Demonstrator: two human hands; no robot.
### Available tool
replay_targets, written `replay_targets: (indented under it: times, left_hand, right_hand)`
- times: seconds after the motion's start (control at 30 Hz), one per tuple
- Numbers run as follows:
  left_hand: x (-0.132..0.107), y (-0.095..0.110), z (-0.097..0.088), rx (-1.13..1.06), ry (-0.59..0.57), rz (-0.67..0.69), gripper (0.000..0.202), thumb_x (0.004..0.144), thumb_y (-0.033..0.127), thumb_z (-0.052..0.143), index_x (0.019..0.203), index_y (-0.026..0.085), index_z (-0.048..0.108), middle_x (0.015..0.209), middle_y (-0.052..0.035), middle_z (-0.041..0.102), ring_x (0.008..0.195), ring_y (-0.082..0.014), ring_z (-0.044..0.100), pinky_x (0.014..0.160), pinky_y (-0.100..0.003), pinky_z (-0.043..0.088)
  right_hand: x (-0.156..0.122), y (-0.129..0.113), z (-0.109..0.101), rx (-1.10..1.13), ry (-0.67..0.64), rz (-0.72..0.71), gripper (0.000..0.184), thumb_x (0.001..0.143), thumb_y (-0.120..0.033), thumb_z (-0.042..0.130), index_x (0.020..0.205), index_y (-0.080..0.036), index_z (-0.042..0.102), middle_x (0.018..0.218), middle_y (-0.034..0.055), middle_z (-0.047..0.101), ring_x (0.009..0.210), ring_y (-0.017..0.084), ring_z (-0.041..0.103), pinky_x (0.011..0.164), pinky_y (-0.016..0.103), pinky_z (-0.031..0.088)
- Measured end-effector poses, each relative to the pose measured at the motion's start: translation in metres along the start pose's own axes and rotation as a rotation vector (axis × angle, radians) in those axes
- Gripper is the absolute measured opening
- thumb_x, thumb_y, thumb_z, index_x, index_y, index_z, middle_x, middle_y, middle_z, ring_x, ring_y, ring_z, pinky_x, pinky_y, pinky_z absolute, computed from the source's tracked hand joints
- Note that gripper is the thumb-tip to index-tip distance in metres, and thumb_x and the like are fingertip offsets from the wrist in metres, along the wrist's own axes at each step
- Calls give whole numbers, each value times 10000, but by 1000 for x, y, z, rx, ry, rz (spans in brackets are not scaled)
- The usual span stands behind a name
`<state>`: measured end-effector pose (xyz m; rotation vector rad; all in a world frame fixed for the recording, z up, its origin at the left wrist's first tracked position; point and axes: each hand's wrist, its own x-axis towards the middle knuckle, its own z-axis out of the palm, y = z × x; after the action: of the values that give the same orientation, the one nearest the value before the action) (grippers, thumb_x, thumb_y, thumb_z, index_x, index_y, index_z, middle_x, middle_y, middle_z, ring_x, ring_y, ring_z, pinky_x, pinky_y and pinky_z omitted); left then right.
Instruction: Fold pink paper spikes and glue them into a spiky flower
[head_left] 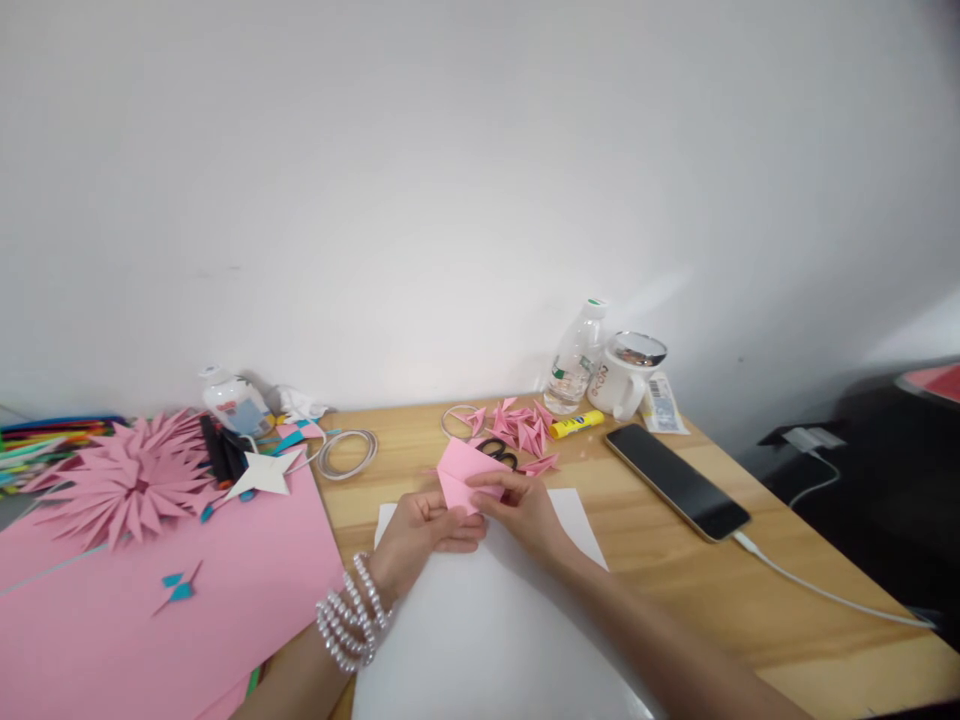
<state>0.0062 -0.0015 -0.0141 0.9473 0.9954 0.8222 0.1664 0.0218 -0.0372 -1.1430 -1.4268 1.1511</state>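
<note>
A small pink folded paper (463, 472) is held above a white sheet (480, 620) on the wooden table (675, 560). My left hand (424, 535), with pearl bracelets at the wrist, grips the paper's lower edge with fingers closed. My right hand (521, 505) pinches the paper's right side from above. Black scissors (499, 452) lie just behind the paper. Several small pink folded pieces (521, 425) are piled beyond the scissors.
A large pink sheet (150, 610) with a spiky pink paper flower (124, 480) and a white star (262, 473) lies left. A phone (675, 480) on a cable, a glue stick (576, 424), a bottle (576, 358) and a mug (626, 375) stand right.
</note>
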Motion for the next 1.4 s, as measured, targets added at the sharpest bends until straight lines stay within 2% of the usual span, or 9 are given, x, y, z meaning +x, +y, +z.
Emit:
replay_targets:
  times: [0.1, 0.27, 0.5, 0.67, 0.87, 1.07, 1.23, 1.3, 1.4]
  left_hand:
    - [0, -1, -1, 18, -5, 25, 374, 678, 348, 668, 925, 68, 644, 861, -158, 692, 788, -238, 653, 752, -372, 512]
    - [-1, 3, 3, 98, 16, 69, 380, 666, 379, 668, 875, 63, 638, 844, -165, 697, 779, -238, 657, 747, -363, 515]
    - [-3, 6, 10, 125, 83, 112, 404, 614, 406, 694, 838, 77, 626, 787, -143, 705, 768, -256, 661, 731, -374, 518]
    - [-3, 8, 5, 114, 63, 75, 420, 615, 398, 699, 867, 67, 637, 816, -162, 701, 771, -255, 660, 727, -366, 517]
    - [-4, 17, -9, 135, 28, 21, 379, 627, 373, 696, 856, 75, 644, 784, -159, 701, 703, -239, 663, 691, -367, 518]
    - [-5, 27, -20, 304, -17, -5, 295, 654, 385, 658, 694, 93, 633, 671, -103, 684, 604, -175, 637, 588, -282, 509]
    - [-2, 27, -23, 308, 184, 99, 328, 672, 388, 642, 503, 126, 542, 418, 10, 544, 364, -64, 459, 390, -169, 375]
    - [-1, 25, -22, 240, 244, 165, 302, 678, 377, 643, 529, 125, 568, 447, 13, 554, 402, -67, 471, 422, -168, 387]
    - [0, 23, -15, 112, 199, 177, 267, 684, 385, 639, 736, 124, 661, 664, -34, 663, 604, -131, 585, 612, -236, 472]
  right_hand:
    - [0, -2, 0, 90, -38, 21, 231, 613, -228, 661, 835, -161, 666, 623, -10, 556, 534, 96, 456, 487, 212, 391]
    - [-2, -6, 2, 277, -165, 8, 471, 573, -182, 696, 1021, -180, 549, 806, 7, 558, 674, 118, 530, 607, 240, 460]
    - [0, -2, 4, 369, -91, -30, 604, 588, -109, 620, 1132, -225, 384, 931, 34, 567, 711, 115, 578, 617, 235, 481]
    - [2, -1, 3, 363, -104, -21, 644, 603, -115, 591, 1180, -227, 329, 845, 19, 595, 684, 123, 606, 613, 240, 489]
    - [3, -7, -1, 369, -126, -29, 497, 630, -153, 583, 1101, -226, 441, 984, 57, 605, 718, 140, 616, 660, 289, 506]
    - [5, -3, -8, 194, -93, -223, 210, 751, -197, 519, 917, -214, 647, 1013, 69, 619, 959, 194, 571, 818, 342, 451]
    - [2, 4, -3, 84, -68, -277, 158, 741, -237, 574, 852, -224, 687, 904, 65, 626, 827, 175, 599, 691, 291, 491]
    - [-1, 2, 0, 43, -86, -284, 137, 716, -246, 614, 826, -221, 691, 848, 54, 622, 766, 162, 599, 648, 270, 498]
    - [-4, -3, 1, -25, -125, -307, 113, 694, -270, 646, 781, -213, 692, 833, 49, 613, 711, 147, 587, 625, 258, 503]
